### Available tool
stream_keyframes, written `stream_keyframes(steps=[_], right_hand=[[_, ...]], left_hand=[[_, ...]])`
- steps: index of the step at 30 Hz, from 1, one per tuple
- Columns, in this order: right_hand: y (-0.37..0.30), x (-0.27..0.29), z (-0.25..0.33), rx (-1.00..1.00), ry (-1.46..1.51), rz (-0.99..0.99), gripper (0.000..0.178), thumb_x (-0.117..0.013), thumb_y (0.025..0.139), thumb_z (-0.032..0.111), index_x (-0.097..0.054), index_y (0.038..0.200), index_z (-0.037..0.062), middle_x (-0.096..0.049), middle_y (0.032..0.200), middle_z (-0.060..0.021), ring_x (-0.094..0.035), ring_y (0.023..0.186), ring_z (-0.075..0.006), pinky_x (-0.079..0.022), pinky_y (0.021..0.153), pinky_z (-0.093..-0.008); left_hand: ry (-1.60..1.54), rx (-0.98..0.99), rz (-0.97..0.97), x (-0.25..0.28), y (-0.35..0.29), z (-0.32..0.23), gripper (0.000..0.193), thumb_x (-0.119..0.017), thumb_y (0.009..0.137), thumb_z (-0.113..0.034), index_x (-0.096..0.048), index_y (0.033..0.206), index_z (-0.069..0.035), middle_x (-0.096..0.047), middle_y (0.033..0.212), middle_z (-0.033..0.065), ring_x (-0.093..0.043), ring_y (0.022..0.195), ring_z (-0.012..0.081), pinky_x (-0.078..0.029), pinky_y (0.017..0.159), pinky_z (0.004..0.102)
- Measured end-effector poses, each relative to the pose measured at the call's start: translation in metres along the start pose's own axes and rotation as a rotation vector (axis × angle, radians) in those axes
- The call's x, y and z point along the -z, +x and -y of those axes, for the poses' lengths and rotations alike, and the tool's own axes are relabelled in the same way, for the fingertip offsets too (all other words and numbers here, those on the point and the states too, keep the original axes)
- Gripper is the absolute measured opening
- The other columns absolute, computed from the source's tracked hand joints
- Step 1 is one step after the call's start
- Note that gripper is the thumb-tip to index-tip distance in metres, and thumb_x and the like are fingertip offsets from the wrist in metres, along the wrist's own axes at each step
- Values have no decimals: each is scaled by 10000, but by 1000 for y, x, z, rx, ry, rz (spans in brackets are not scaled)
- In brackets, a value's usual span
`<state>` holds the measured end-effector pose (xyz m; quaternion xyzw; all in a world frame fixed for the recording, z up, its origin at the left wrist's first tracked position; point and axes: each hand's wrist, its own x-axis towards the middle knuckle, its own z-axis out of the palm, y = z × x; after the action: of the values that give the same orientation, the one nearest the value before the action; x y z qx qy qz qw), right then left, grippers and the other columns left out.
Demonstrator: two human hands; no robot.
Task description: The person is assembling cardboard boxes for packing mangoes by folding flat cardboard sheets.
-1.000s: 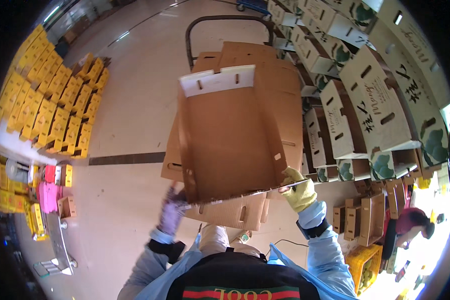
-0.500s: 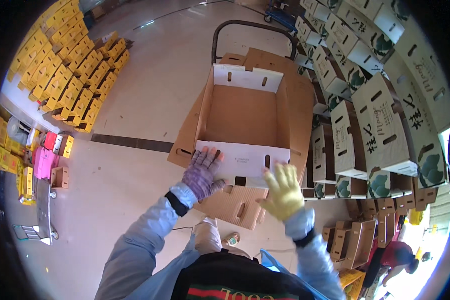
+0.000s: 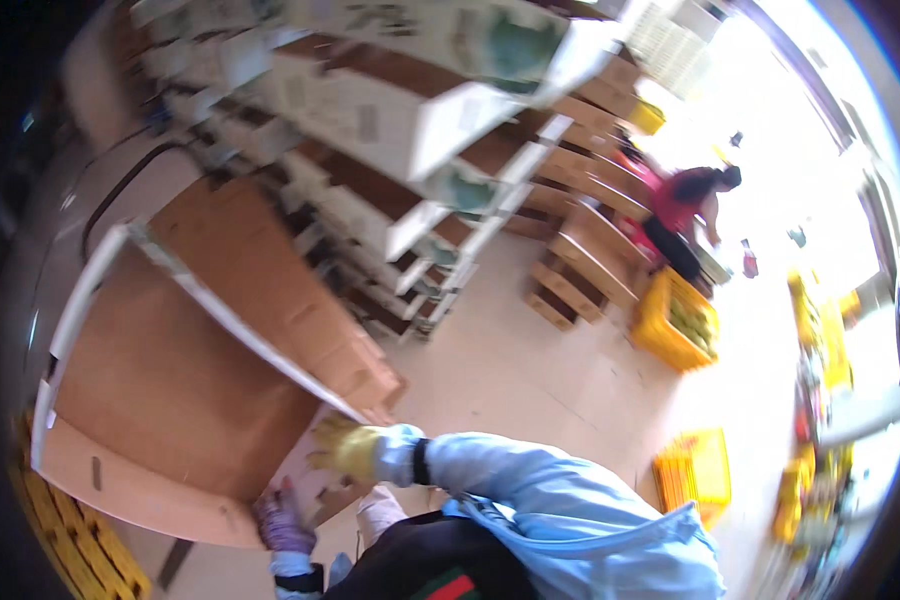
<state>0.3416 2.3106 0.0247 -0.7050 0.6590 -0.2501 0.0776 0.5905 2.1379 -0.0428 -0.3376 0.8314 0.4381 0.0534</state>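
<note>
Nearby, open carton [image 3: 185, 375], stacked white boxes [image 3: 365, 110], farther off, yellow crate [image 3: 659, 342] beside co-worker [image 3: 682, 205].

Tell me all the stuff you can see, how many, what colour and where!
Open box: one, brown inside with white edges, lower left
Cardboard sheets: several, brown, beside the open box
Curved bar: one, dark, upper left
Printed boxes: many, white and green, top, stacked
Plain boxes: several, brown, upper middle
Crate: one, yellow, right of middle, holding round greenish things
Nested crates: count unclear, yellow, lower right
Yellow boxes: several, yellow, bottom left corner
Co-worker: one, red top, upper right
Left hand: one, purple glove, at the open box's near corner
Right hand: one, yellow glove, at its near end
</note>
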Motion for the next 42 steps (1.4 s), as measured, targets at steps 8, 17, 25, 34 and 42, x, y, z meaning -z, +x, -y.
stream_keyframes(steps=[8, 17, 25, 34, 42], right_hand=[[-120, 27, 24, -212, 194, -129, 178, -510, 858, 268, -651, 905, 172, -654, 891, -88, -648, 811, -275, -514, 631, -422], [-285, 26, 74, -477, 98, 261, 213, -533, 827, 199, -564, 1025, 126, -612, 951, -70, -611, 936, -266, -521, 759, -405], [-375, 35, 146, -1154, 496, 157, 430, -556, 846, 299, -525, 1267, 218, -623, 1134, -134, -592, 1056, -342, -478, 893, -450], [-487, 49, 63, -1573, 637, -368, 368, -582, 778, 241, -613, 1103, 71, -664, 981, -193, -636, 933, -359, -497, 816, -396], [-589, 166, -92, -1605, 37, -320, 319, -518, 837, 199, -574, 1133, 96, -668, 926, -193, -644, 883, -366, -517, 799, -442]], left_hand=[[638, -270, 281, 3, -80, -176, 355, -608, 889, -214, -585, 1211, -67, -632, 1109, 169, -584, 1033, 365, -470, 910, 397], [403, -1042, 699, -128, -79, -173, 332, -630, 817, -238, -618, 1108, -79, -633, 965, 160, -605, 906, 353, -489, 816, 406], [338, -1363, 644, -168, -47, -177, 313, -650, 753, -259, -648, 1016, -90, -634, 837, 152, -623, 793, 343, -505, 733, 414], [562, -763, 718, -183, -44, -162, 309, -585, 879, -356, -624, 1001, -75, -621, 884, 125, -601, 840, 271, -472, 792, 387], [488, -357, 760, -295, -38, -241, 274, -574, 888, -340, -607, 964, -79, -592, 836, 110, -578, 792, 258, -464, 758, 380]])
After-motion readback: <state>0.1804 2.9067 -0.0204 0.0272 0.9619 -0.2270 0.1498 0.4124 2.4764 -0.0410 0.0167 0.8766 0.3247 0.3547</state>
